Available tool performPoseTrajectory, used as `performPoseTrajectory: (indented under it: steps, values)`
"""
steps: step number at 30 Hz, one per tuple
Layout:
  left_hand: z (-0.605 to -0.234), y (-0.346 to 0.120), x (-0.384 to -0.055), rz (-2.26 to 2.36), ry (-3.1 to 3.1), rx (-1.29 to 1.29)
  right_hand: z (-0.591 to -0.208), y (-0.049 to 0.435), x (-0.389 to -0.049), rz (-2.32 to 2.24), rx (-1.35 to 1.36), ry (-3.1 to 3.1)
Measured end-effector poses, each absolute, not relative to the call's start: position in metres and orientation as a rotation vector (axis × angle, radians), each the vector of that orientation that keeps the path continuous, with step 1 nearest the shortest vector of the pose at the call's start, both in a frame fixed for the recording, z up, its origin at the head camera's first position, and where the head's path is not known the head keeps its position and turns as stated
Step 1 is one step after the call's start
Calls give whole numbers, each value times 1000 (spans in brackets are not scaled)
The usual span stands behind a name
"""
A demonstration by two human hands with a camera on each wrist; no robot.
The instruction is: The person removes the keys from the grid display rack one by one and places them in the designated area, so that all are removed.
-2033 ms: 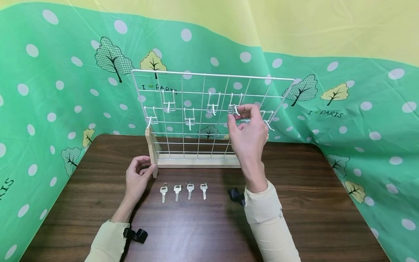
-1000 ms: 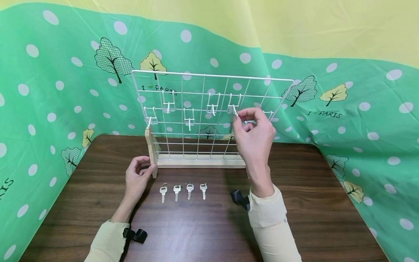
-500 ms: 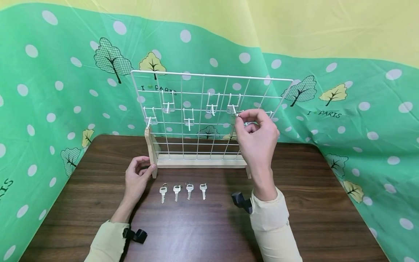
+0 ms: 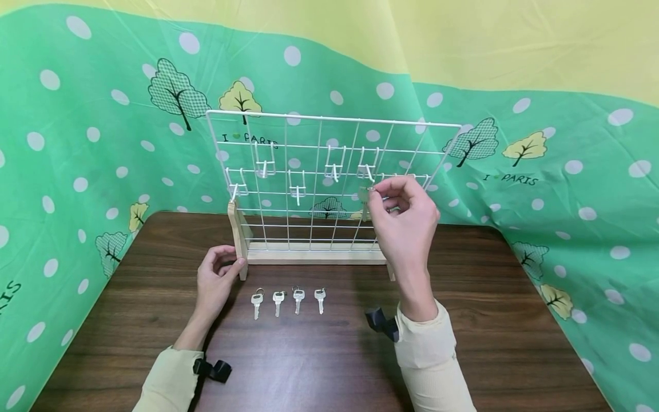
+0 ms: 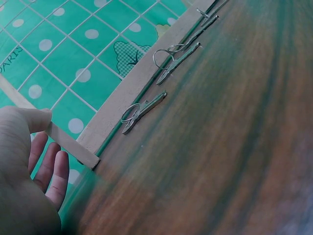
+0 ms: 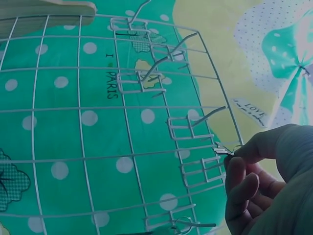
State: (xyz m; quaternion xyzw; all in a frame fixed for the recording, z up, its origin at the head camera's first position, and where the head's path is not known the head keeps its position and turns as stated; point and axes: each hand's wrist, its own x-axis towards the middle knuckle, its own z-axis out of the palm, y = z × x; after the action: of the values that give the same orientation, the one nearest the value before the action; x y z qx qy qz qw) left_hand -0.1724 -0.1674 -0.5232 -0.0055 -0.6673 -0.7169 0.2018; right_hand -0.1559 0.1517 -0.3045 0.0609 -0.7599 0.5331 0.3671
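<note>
I'm remotely pinching a key (image 4: pixel 364 196) with the right hand (image 4: pixel 407 220), a hook (image 4: pixel 367 171) just above that grip, the left hand (image 4: pixel 215 283) holding the wooden leg (image 4: pixel 238 237) near four loose keys (image 4: pixel 298 295)

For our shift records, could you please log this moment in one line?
Right grip: pinches key near white hooks | Left grip: holds wooden upright | Table: four keys in row
</note>
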Motion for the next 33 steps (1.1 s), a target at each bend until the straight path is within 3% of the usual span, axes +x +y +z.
performPoseTrajectory:
  steps: [33]
  values:
    - [-523,-168,-173,-2002,-1889,8,-337,168,-143,1698,240,-2148]
